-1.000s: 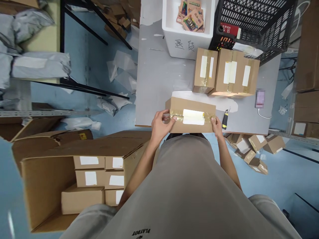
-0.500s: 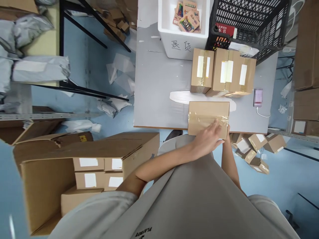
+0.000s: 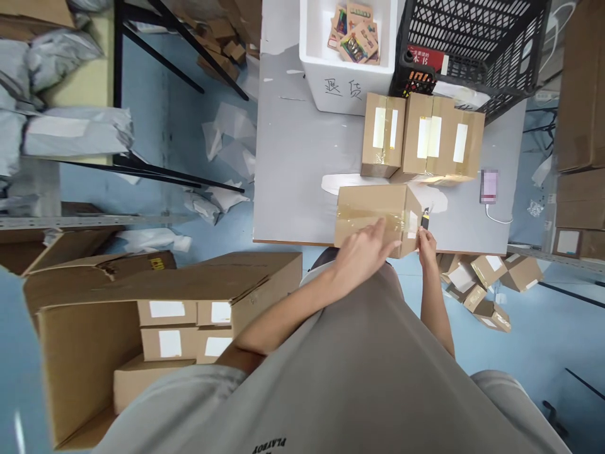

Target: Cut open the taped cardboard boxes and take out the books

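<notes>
We note the cardboard box (image 3: 373, 208) has shifted left on the worktop (image 3: 293, 157) since 0.5 s ago and turned, its end face now showing. Left hand (image 3: 366, 247) lies flat on the taped top, grip apart; right hand (image 3: 426, 241) pinches its near right corner.

Both hands (image 3: 363, 249) hold taped box (image 3: 373, 211) on table (image 3: 293, 157)

Bare grey table (image 3: 293, 157) open on the left, taped cartons (image 3: 423, 135) behind, white foam bin (image 3: 347, 85) and black crate (image 3: 472, 44) blocking the far edge
</notes>
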### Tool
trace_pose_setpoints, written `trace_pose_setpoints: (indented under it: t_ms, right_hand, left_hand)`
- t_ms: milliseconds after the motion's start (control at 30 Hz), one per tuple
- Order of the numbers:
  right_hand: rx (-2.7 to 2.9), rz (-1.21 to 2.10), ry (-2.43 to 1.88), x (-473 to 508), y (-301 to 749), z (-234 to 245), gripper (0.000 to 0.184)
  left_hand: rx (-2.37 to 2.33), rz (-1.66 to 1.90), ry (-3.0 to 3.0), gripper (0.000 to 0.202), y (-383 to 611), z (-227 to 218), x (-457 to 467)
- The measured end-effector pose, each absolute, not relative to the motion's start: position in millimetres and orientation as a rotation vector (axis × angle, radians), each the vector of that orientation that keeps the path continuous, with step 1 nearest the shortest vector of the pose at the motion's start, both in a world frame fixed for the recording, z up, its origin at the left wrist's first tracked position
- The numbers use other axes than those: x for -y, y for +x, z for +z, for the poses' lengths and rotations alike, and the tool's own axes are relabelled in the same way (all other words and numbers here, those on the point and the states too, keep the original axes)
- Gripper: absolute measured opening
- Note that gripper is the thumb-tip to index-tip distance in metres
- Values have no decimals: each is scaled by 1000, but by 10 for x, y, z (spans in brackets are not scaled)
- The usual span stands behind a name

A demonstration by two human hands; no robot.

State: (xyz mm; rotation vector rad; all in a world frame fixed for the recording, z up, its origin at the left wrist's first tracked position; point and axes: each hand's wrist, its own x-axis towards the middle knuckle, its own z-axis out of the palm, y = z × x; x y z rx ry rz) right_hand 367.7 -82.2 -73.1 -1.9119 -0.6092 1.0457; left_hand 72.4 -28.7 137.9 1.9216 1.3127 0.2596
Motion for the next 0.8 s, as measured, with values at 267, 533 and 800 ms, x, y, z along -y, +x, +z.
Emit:
trace_pose_setpoints:
  t_ms: [267, 533, 800]
  right_hand:
    - [678, 1187, -1863, 689, 2870, -253, 79]
    - [1169, 981, -1914, 692, 2489, 967, 74]
    - [1726, 1019, -1742, 826, 1699, 1298, 65]
  left_hand:
    - [-1826, 325, 1526, 59, -375, 823, 49]
    - [-1736, 486, 1112, 62, -680, -76, -65]
    - [-1675, 657, 880, 55, -519, -461, -197]
